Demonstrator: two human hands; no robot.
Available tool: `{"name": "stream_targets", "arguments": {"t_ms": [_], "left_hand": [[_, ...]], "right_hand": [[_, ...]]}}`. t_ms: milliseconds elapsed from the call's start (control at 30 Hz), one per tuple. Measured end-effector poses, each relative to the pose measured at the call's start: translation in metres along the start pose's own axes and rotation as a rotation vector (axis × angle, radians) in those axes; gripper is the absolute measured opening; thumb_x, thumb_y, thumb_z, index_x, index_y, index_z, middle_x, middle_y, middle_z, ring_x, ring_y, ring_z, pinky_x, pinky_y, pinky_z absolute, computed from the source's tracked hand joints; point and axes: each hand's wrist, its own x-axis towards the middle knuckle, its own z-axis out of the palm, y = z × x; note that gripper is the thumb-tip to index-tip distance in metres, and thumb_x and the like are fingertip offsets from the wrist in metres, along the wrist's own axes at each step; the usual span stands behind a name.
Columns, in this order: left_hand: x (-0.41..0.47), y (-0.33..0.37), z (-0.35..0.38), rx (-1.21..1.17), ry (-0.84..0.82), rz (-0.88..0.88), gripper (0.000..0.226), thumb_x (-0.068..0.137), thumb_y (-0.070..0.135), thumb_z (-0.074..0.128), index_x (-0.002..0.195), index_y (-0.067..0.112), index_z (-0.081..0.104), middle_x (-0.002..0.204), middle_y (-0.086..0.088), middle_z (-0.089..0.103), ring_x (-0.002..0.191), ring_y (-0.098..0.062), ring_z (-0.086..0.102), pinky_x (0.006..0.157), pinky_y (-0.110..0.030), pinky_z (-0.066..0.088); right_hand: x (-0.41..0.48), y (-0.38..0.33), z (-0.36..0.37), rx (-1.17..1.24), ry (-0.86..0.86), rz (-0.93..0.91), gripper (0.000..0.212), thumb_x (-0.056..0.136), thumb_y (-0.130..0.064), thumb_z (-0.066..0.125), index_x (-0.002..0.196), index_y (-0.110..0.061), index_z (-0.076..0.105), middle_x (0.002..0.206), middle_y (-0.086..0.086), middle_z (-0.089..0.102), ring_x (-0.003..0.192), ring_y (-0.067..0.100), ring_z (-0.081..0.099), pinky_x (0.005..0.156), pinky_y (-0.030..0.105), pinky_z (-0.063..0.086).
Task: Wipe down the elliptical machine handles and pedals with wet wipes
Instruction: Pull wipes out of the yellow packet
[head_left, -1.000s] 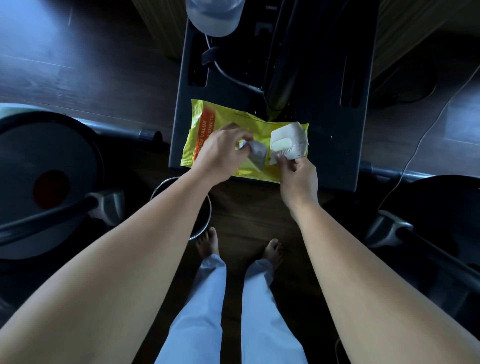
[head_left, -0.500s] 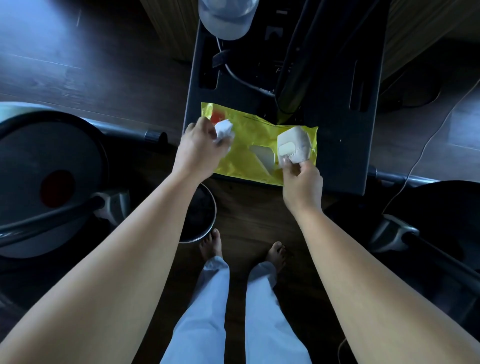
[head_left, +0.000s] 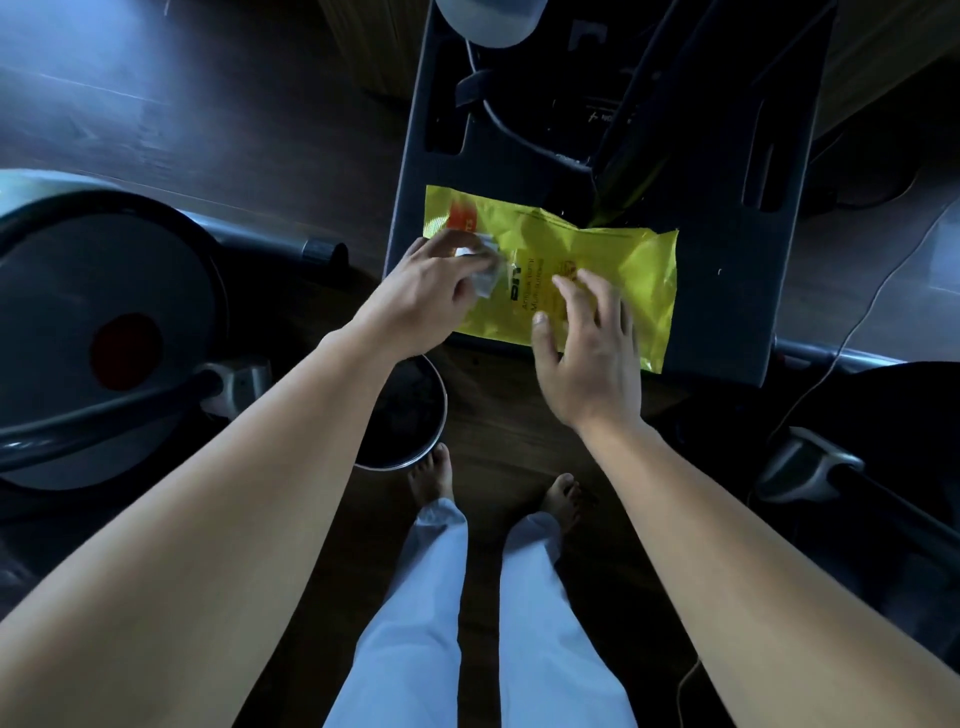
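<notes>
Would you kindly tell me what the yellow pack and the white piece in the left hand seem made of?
The yellow pack: thin glossy plastic film, judging by its creases and glints. The white piece in the left hand: probably soft nonwoven cloth, crumpled; blur leaves it uncertain.

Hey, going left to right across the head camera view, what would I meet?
Grey disc with the red spot → left hand pinching a wipe → right hand over the yellow pack → metal bracket at far right.
</notes>
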Motion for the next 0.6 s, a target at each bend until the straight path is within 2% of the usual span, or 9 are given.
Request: {"name": "stream_targets", "arguments": {"t_ms": [100,233,400,600], "left_hand": [[0.002,-0.005,-0.003,0.018,-0.017,0.037,0.038,0.097,0.013,0.057,0.133,0.024,0.065,0.143,0.0,0.051,0.126,-0.027,0.049,0.105,-0.039,0.045],[0.0,-0.014,0.0,0.042,0.009,0.096,0.047,0.091,0.018,0.072,0.136,0.027,0.062,0.142,0.002,0.055,0.119,-0.029,0.052,0.099,-0.043,0.048],[-0.002,-0.019,0.006,0.013,0.092,0.088,0.046,0.091,0.019,0.071,0.135,0.028,0.062,0.141,0.003,0.058,0.12,-0.03,0.053,0.098,-0.036,0.045],[-0.002,-0.021,0.008,-0.013,0.102,0.055,0.048,0.09,0.023,0.073,0.136,0.026,0.062,0.141,0.004,0.059,0.122,-0.027,0.051,0.1,-0.03,0.04]], "right_hand": [[0.013,-0.005,0.005,-0.094,0.065,-0.088,0.04,0.104,-0.038,0.041,0.125,-0.014,0.065,0.141,0.01,0.051,0.134,0.032,0.044,0.11,0.05,0.038],[0.033,-0.009,0.013,-0.168,0.08,-0.17,0.026,0.098,-0.022,0.06,0.12,-0.011,0.068,0.128,0.01,0.059,0.124,0.035,0.052,0.102,0.048,0.042],[0.046,-0.007,0.025,-0.231,0.128,-0.225,0.031,0.093,-0.014,0.069,0.124,-0.015,0.067,0.122,0.006,0.061,0.116,0.033,0.055,0.093,0.042,0.046],[0.041,-0.001,0.046,-0.163,0.152,-0.164,0.049,0.087,-0.013,0.074,0.134,-0.019,0.06,0.133,0.004,0.053,0.125,0.028,0.042,0.098,0.045,0.047]]}}
